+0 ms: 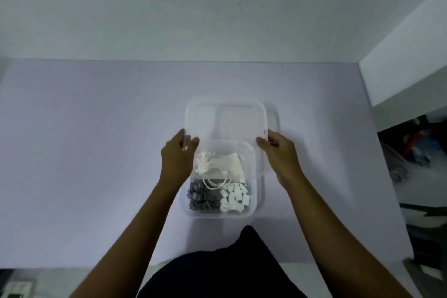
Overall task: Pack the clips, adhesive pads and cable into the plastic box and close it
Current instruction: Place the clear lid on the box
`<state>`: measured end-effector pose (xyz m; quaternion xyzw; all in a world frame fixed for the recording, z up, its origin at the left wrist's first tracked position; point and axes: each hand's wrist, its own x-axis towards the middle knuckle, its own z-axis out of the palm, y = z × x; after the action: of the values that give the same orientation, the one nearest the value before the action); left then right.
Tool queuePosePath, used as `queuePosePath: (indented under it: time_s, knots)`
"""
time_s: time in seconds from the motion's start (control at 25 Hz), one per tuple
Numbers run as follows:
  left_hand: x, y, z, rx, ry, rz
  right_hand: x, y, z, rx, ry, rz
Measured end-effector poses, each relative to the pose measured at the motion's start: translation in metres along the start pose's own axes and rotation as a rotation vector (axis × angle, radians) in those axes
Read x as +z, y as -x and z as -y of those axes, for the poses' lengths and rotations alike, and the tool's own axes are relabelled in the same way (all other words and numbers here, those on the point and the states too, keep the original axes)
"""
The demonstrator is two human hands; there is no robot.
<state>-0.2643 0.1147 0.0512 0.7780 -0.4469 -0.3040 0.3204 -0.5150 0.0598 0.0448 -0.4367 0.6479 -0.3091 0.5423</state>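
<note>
A clear plastic box (pixel 252 210) stands on the pale table in front of me. Inside lie grey clips (pixel 200 197), white clips (pixel 235 197), a coiled white cable (pixel 215 180) and white adhesive pads (pixel 229 164). A clear lid (pixel 226 120) hangs tilted over the box's far half. My left hand (pixel 177 156) pinches the lid's left edge. My right hand (pixel 281 155) grips its right edge. The lid looks blurred.
The pale lilac table (pixel 96 152) runs to a white wall behind. A white panel (pixel 406 68) stands at the right, with dark clutter (pixel 416 147) on the floor below it. My dark clothing (pixel 229 268) shows at the near table edge.
</note>
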Motion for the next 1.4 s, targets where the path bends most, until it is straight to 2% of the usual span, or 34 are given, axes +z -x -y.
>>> queuePosePath:
  time_s: [0.12,0.24,0.4,0.72,1.04,1.4]
  knots:
    - [0.009,0.047,0.027,-0.109,-0.009,0.016,0.006,0.030,-0.048,0.005,0.157,-0.003]
    - [0.016,0.073,0.050,-0.101,-0.114,0.019,0.015,0.051,-0.084,0.048,0.256,-0.015]
    - [0.018,0.088,0.060,-0.148,-0.128,-0.004,0.022,0.059,-0.102,0.049,0.323,-0.019]
    - [0.021,0.077,0.051,-0.183,-0.112,0.013,0.029,0.049,-0.103,0.067,0.400,-0.049]
    - [0.010,0.069,0.064,-0.209,-0.060,0.053,0.022,0.053,-0.106,0.101,0.440,0.029]
    - [0.002,0.045,0.057,-0.219,-0.071,0.149,0.031,0.046,-0.072,0.127,0.407,0.039]
